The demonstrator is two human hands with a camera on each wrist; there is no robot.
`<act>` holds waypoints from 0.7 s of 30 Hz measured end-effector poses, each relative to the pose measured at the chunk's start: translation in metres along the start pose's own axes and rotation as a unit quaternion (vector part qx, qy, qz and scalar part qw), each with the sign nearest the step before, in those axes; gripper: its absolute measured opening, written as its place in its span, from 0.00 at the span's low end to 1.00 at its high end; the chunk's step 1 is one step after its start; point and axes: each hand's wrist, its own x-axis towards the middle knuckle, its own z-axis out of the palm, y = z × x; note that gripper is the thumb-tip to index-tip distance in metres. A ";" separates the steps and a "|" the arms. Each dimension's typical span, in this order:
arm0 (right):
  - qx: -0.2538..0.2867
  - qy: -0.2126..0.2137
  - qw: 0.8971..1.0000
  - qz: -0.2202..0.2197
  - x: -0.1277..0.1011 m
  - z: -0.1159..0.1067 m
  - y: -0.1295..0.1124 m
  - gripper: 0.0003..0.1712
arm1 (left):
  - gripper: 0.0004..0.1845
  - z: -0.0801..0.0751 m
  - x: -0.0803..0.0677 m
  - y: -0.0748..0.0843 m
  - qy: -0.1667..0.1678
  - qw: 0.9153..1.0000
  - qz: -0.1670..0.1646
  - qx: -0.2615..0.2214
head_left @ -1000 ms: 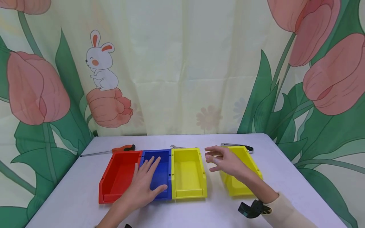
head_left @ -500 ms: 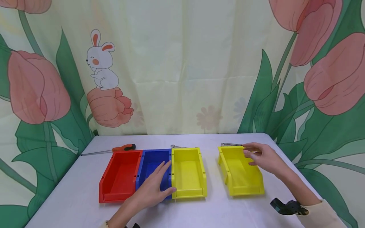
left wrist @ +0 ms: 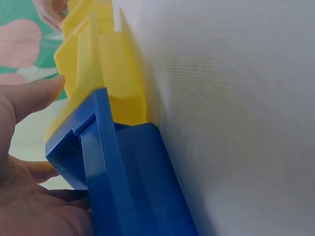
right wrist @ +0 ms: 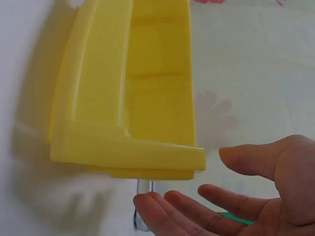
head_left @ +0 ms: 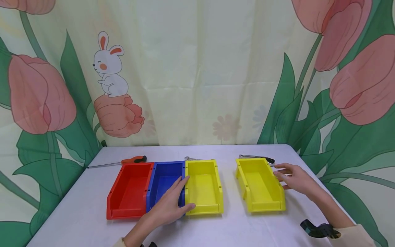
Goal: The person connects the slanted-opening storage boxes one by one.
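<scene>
While resting on the blue bin [head_left: 166, 181], left hand [head_left: 169, 204] lay flat and relaxed, fingers straight over the bin's right wall, fingertips reaching toward the joint with the middle yellow bin [head_left: 203, 187], thumb stretched out to that bin's near left corner. Wasn't gripping anything, just pressed on top. Same story from the left wrist view: palm [left wrist: 29, 196] against the blue bin [left wrist: 123, 172], thumb by the yellow bin [left wrist: 98, 73] butted up next to it.

Sat in a tight row, left to right: red bin [head_left: 129, 190], blue, yellow, all touching side to side near the middle of the table [head_left: 77, 219].

Over on the right, well apart from the row, stood the lone yellow bin [head_left: 260, 185], angled a bit. Right hand [head_left: 294, 178] hovered just beside its far right edge, fingers loosely spread and open, holding nothing. Couldn't tell for sure if the fingertips touched the rim. Right wrist view showed the hand [right wrist: 246, 196] open and slightly cupped, close to the bin's [right wrist: 133, 98] end wall, with a small gap visible.

Lying at the far side of the table: screwdriver [head_left: 123, 162] with orange-black handle behind the red bin, a wrench [head_left: 192, 159] peeking out behind the yellow one, and a ratchet [head_left: 256, 157] just behind the lone bin, near the right hand.
</scene>
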 end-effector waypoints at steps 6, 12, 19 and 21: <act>0.003 -0.008 1.000 0.009 0.003 0.011 0.007 0.37 | 0.53 0.002 0.002 -0.001 0.001 1.000 -0.004 0.000; 0.004 -0.005 1.000 0.017 0.005 0.019 0.011 0.37 | 0.53 0.002 0.003 -0.005 -0.003 1.000 0.004 -0.009; 0.006 -0.004 0.999 0.043 0.009 0.023 0.013 0.40 | 0.55 0.002 0.004 -0.008 -0.013 1.000 0.012 -0.010; 0.005 -0.002 0.999 0.047 0.009 0.023 0.012 0.40 | 0.56 0.003 0.005 -0.009 -0.016 1.000 0.011 -0.010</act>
